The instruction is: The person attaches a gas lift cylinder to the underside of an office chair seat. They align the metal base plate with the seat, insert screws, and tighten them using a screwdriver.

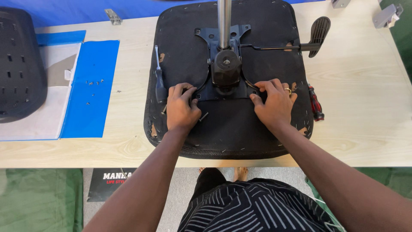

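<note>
Pale wood-grain table (365, 116) fills the view. Black upholstered chair seat (231, 133) lies upside down at its centre, staples showing round the edge. Black metal tilt mechanism plate (225, 64) sits on the seat's middle, chrome gas-lift column (224, 19) rising from it, black paddle lever (318, 31) sticking out far right. Black perforated plastic chair back (19, 64) rests at far left. Blue folder sheet (90, 86) beside it carries a scatter of small screws (93, 83).

Left hand (181, 107) presses on the plate's near-left corner, fingers curled down; whether they pinch anything, cannot tell. Right hand (274, 103), ring on one finger, presses the near-right corner, fingers bent, thumb tucked under; grip contents not visible either.

Black-handled screwdriver (159, 79) lies on the seat just left of the left hand. Red-and-black screwdriver (316, 103) lies right of the seat. Loose dark bolt (203, 116) lies just beside the left hand.

Risks: loose bolt could roll off the sloped padding if the seat shifts; plate could slip out of line under uneven pressure; fingertips near the plate edge could get pinched.
</note>
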